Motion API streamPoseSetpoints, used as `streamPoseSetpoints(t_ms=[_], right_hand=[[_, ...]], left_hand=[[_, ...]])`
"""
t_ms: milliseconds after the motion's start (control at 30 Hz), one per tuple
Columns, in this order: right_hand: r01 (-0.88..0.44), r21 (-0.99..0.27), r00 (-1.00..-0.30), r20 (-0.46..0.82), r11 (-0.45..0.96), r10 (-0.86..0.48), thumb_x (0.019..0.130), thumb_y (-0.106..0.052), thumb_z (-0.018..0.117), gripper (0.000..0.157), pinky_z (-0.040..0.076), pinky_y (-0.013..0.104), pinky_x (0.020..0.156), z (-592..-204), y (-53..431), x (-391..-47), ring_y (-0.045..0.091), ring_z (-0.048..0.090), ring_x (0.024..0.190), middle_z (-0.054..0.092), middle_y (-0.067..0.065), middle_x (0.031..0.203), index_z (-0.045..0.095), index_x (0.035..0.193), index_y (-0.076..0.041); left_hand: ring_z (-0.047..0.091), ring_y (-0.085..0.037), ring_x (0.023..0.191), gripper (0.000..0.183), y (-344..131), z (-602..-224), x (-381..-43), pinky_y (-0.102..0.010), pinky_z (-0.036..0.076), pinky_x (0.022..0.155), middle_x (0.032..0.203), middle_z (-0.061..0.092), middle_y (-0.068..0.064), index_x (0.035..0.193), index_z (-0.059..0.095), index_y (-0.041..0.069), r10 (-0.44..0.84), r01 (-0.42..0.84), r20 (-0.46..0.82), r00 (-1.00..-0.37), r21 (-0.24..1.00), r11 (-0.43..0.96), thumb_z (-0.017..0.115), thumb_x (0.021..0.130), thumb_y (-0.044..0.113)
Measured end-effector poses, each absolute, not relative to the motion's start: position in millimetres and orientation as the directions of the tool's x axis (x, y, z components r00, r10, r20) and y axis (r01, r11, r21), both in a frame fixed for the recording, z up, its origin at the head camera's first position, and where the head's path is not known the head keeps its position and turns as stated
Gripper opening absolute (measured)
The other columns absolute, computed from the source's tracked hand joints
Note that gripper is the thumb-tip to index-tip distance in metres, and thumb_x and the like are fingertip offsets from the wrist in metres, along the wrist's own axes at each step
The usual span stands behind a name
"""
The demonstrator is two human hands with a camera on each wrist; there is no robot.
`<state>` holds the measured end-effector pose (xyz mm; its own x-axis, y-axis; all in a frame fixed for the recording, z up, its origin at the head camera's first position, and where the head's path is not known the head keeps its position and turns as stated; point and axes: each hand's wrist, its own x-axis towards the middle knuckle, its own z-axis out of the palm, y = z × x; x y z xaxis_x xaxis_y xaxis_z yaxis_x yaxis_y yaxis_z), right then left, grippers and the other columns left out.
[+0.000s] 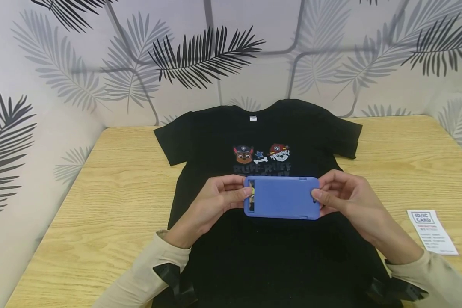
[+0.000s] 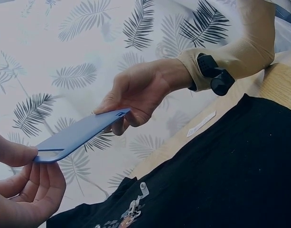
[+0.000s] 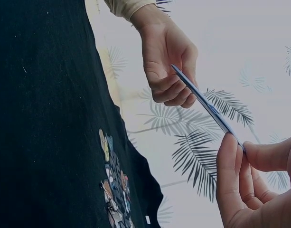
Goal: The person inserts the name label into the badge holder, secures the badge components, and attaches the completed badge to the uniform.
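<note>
A flat blue card holder (image 1: 285,197) with a long slot near its left end is held level between both hands above a black T-shirt (image 1: 269,256). My left hand (image 1: 219,199) pinches its slotted end, thumb on top and fingers below. At the opposite end, my right hand (image 1: 348,196) grips the edge between thumb and curled fingers. The left wrist view shows the holder tilted, with daylight-coloured wall seen through its slot. The shirt lies spread out, with cartoon dogs and lettering (image 1: 262,167) on its chest. A small metal clip with a clear strap (image 2: 144,188) shows by the print.
To the right on the wooden table (image 1: 111,205) lies a white printed card (image 1: 433,232) reading ID/IC CARD. A pale wall with dark leaf patterns (image 1: 208,57) stands behind and left of the table. Black straps (image 1: 173,278) circle both sleeves.
</note>
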<state>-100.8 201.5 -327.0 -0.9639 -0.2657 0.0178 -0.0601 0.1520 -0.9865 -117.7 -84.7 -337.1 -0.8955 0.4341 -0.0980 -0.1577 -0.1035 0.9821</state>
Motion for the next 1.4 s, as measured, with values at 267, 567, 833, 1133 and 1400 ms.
streamPoseSetpoints(t_ms=[267, 567, 833, 1133, 1400], right_hand=[[-0.064, -0.990, -0.962, 0.027, 0.126, -0.272, 0.091, -0.001, 0.064, 0.008, 0.056, 0.030, 0.061, -327.1, 201.7, -101.0, 0.017, 0.064, 0.065, 0.065, 0.003, 0.081, 0.062, 0.095, -0.008], [-0.076, -0.989, -0.961, 0.040, 0.123, -0.275, 0.091, -0.001, 0.063, 0.008, 0.057, 0.031, 0.060, -327.0, 202.9, -101.3, 0.016, 0.064, 0.065, 0.065, 0.003, 0.081, 0.062, 0.095, -0.008], [-0.073, -0.989, -0.963, 0.037, 0.130, -0.266, 0.091, -0.001, 0.063, 0.008, 0.056, 0.030, 0.060, -326.8, 203.5, -101.5, 0.016, 0.064, 0.065, 0.066, 0.003, 0.081, 0.062, 0.094, -0.009], [-0.080, -0.987, -0.963, 0.041, 0.138, -0.267, 0.091, -0.001, 0.063, 0.008, 0.056, 0.030, 0.060, -327.5, 203.0, -101.4, 0.016, 0.064, 0.065, 0.066, 0.002, 0.081, 0.062, 0.095, -0.008], [-0.087, -0.985, -0.963, 0.044, 0.151, -0.266, 0.092, -0.001, 0.063, 0.007, 0.056, 0.030, 0.060, -327.7, 203.0, -102.2, 0.016, 0.065, 0.066, 0.066, 0.002, 0.082, 0.062, 0.095, -0.007]], left_hand=[[0.063, -0.022, 0.082, 0.028, -84.8, -335.4, -116.7, -0.036, 0.054, 0.081, 0.093, 0.067, -0.009, 0.116, 0.058, -0.013, 0.429, -0.150, -0.087, -0.899, 0.982, -0.114, 0.059, 0.093, 0.001], [0.063, -0.020, 0.081, 0.029, -85.3, -335.3, -116.4, -0.036, 0.054, 0.082, 0.094, 0.067, -0.009, 0.118, 0.057, -0.013, 0.434, -0.147, -0.086, -0.897, 0.983, -0.111, 0.059, 0.093, 0.001], [0.063, -0.017, 0.080, 0.029, -85.2, -337.0, -117.1, -0.035, 0.055, 0.081, 0.093, 0.066, -0.009, 0.118, 0.055, -0.014, 0.440, -0.147, -0.079, -0.894, 0.982, -0.121, 0.058, 0.093, 0.001], [0.063, -0.017, 0.080, 0.030, -85.7, -337.2, -116.8, -0.035, 0.055, 0.080, 0.093, 0.066, -0.010, 0.118, 0.055, -0.016, 0.438, -0.146, -0.080, -0.896, 0.982, -0.120, 0.058, 0.093, 0.000], [0.063, -0.021, 0.083, 0.032, -86.9, -338.2, -117.6, -0.035, 0.055, 0.081, 0.099, 0.064, -0.021, 0.120, 0.053, -0.016, 0.439, -0.148, -0.083, -0.894, 0.982, -0.116, 0.057, 0.093, 0.001]])
